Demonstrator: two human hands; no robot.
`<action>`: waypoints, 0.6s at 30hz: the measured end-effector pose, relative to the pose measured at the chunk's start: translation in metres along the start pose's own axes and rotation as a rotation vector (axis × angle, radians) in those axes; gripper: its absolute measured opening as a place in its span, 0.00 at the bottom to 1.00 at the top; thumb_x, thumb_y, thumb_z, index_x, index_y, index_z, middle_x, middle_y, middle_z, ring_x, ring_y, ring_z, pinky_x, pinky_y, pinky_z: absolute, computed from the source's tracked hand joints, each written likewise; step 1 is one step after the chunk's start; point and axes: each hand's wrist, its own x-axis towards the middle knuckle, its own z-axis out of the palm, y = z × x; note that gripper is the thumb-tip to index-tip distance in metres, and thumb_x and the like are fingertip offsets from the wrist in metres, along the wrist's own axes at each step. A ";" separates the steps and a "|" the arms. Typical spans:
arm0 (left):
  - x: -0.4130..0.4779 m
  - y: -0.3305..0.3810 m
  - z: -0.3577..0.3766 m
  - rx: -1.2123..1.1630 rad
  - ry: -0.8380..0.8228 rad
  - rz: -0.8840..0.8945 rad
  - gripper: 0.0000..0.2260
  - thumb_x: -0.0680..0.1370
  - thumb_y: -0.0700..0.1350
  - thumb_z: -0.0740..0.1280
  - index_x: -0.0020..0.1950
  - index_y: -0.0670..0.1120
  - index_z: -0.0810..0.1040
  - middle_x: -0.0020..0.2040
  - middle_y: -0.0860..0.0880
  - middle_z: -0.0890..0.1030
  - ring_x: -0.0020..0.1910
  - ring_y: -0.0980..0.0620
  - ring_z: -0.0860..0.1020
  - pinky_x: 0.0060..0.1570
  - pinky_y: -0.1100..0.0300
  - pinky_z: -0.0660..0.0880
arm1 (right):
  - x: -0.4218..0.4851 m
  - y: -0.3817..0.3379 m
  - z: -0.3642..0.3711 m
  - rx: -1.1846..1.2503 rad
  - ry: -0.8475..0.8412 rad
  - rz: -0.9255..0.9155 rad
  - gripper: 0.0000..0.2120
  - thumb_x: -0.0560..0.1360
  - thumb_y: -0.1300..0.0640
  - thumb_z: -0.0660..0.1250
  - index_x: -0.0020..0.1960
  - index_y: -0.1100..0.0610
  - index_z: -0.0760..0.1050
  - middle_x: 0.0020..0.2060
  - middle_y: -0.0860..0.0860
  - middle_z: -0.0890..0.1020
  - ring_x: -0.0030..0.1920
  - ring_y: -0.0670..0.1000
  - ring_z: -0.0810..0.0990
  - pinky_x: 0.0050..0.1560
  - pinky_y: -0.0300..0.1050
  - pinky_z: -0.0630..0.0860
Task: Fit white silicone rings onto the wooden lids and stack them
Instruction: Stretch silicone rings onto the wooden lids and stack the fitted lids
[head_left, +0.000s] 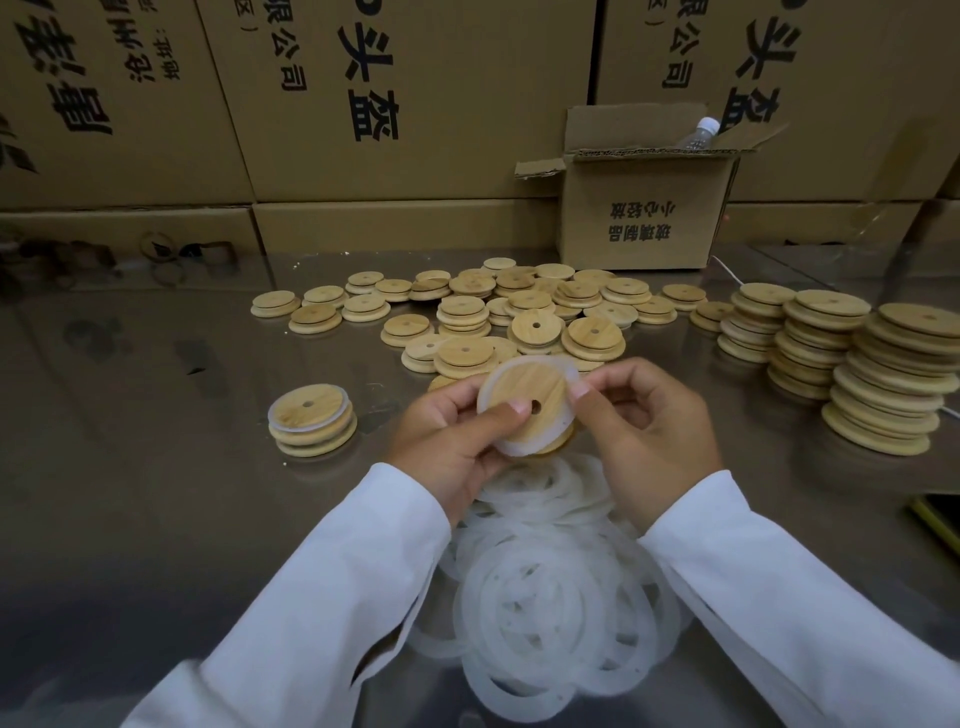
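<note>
— So, what's hard to make out?
— Brown objects (83, 257) at the table's (156, 467) far left blur out; a bottle (701, 132) pokes half-hidden from the small carton (639, 218).
— And the grip?
— Both curled: left hand (457, 436) and right hand (644, 415) pinch one wooden lid (524, 392) above the ring pile (550, 597), a white silicone ring (519, 448) partly seated round it.
— Writing?
— Upside-down Chinese characters on the cartons (415, 104).

The small open carton (639, 218) at one o'clock carries two lines of upside-down black print, "小心轻放" and "玻璃制品". The big cartons (395, 104) stacked behind it show large tilted "头盔" and smaller "限公司" at twelve o'clock. "头盔" repeats at two o'clock. The print at ten o'clock is too skewed to read.
</note>
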 end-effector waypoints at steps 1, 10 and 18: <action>0.000 -0.001 -0.001 0.050 0.005 0.002 0.16 0.64 0.37 0.68 0.52 0.40 0.79 0.48 0.40 0.83 0.48 0.46 0.82 0.47 0.57 0.80 | 0.000 0.001 0.000 -0.017 -0.009 0.000 0.08 0.72 0.61 0.69 0.35 0.52 0.75 0.31 0.45 0.79 0.32 0.41 0.76 0.35 0.30 0.73; 0.001 0.000 -0.005 0.226 0.035 0.092 0.13 0.61 0.49 0.72 0.42 0.47 0.84 0.43 0.43 0.84 0.46 0.44 0.81 0.56 0.46 0.76 | 0.002 -0.001 -0.003 -0.084 -0.103 -0.008 0.07 0.70 0.58 0.71 0.35 0.51 0.77 0.31 0.45 0.81 0.35 0.44 0.78 0.37 0.31 0.72; 0.000 0.002 -0.002 0.093 0.029 0.121 0.17 0.66 0.44 0.68 0.53 0.39 0.79 0.44 0.43 0.83 0.44 0.49 0.82 0.45 0.58 0.80 | 0.005 -0.006 -0.007 -0.114 -0.120 -0.092 0.09 0.71 0.58 0.70 0.33 0.50 0.77 0.28 0.38 0.80 0.33 0.39 0.76 0.36 0.26 0.70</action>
